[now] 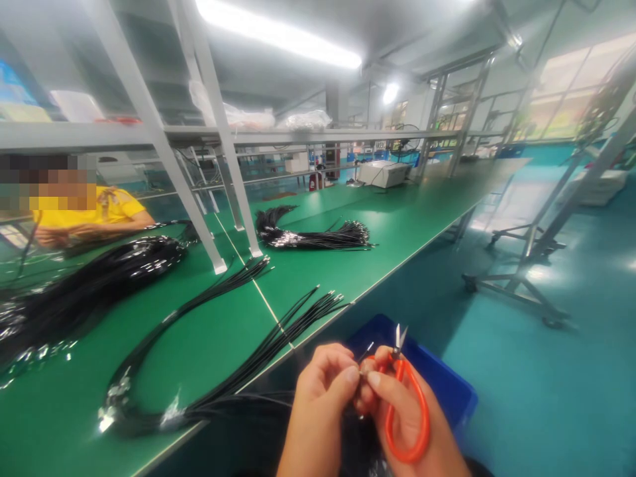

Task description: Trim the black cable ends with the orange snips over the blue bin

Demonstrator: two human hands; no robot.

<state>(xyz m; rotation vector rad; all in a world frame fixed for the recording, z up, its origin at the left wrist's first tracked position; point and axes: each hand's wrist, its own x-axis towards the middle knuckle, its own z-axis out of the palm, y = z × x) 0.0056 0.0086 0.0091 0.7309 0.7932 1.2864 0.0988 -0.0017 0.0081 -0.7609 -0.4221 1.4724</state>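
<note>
The bundle of black cables [228, 391] lies on the green table [209, 344], off to the left of both hands and partly ahead of them, so the left hand [320, 391] is the nearer one, while the right hand [405, 404] is farther off. Both hands are just outside the table's near edge, in front of the blue bin [447, 381]. The bundle bends like a hook: its closed curve is at the far left end, and its nearer arm has its long axis slanting forward and to the right, with the loose, light-tipped ends pointing away from the person, just over the table edge. Some dark strands also run from the curve across the edge towards the wrists (where they end is hidden). The left thumb and fingers are closed in a pinch on a small piece [363, 373], too blurred to identify, which the right fingertips also meet. The right hand grips the scissors [422, 424] as well, the orange handles looped against the palm side; their long axis runs away from the person, blades slightly apart, tips pointing forward and up, clear of the cables.
</note>
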